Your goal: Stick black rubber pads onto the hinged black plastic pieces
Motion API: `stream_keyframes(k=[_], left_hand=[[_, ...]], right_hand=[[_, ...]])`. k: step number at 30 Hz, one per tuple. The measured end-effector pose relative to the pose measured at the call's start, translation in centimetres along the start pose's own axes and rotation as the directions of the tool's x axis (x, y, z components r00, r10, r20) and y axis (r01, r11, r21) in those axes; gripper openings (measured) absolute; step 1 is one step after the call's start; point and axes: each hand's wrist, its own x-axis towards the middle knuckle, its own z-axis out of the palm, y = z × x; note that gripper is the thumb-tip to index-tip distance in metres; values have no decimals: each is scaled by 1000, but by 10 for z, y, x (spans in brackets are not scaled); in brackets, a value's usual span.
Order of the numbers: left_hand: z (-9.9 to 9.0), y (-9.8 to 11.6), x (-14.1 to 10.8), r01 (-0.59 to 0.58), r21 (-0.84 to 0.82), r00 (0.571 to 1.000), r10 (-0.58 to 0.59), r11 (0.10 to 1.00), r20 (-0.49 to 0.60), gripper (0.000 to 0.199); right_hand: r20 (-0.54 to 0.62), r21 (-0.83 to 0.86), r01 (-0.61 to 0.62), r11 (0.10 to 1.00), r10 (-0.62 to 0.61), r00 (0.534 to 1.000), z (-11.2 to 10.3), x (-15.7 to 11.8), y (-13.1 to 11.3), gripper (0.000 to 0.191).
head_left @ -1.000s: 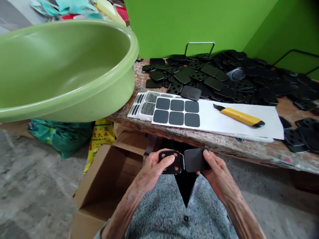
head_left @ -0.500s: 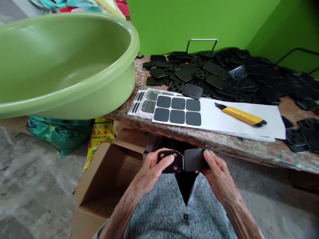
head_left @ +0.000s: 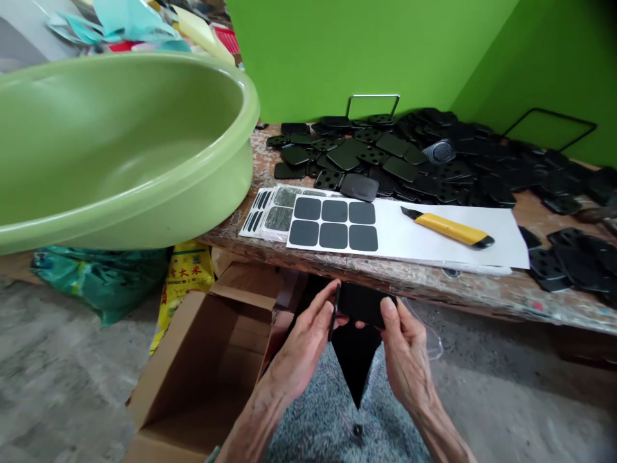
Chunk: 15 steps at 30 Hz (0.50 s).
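A black hinged case (head_left: 364,305) is held between my two hands, just below the table's front edge. My left hand (head_left: 308,334) grips its left half, which is tilted upright and seen edge-on. The thumb of my right hand (head_left: 403,341) presses on the flat right half, with the fingers beneath it. On the table lies a sheet of dark rounded-square stickers (head_left: 333,224) on white backing. A yellow cutter (head_left: 453,229) rests on the white part. Behind it is a large pile of similar black cases (head_left: 400,168).
A big green basin (head_left: 202,186) juts out over the table's left end. An open cardboard box (head_left: 178,360) stands below, beside a yellow bag (head_left: 186,273) and a green bag (head_left: 103,289). Green panels stand behind the table (head_left: 260,254).
The left half of the case has folded up from flat to upright as my left hand turned. The view has shifted, so the table items appear lower and farther left.
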Motion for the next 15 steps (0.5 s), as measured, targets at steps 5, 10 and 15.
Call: stream_keyframes(k=[5, 10, 15], left_hand=[[8, -3, 4, -104, 194, 975, 139, 976, -175, 28], [21, 0, 2, -156, 351, 932, 255, 923, -257, 20], [27, 3, 2, -127, 461, 942, 252, 879, -220, 20]], right_hand=[[64, -62, 43, 997, -39, 997, 11, -13, -14, 33], [224, 117, -10, 993, -17, 974, 10, -12, -13, 29], [191, 185, 22, 982, -58, 980, -1, -11, -12, 25]])
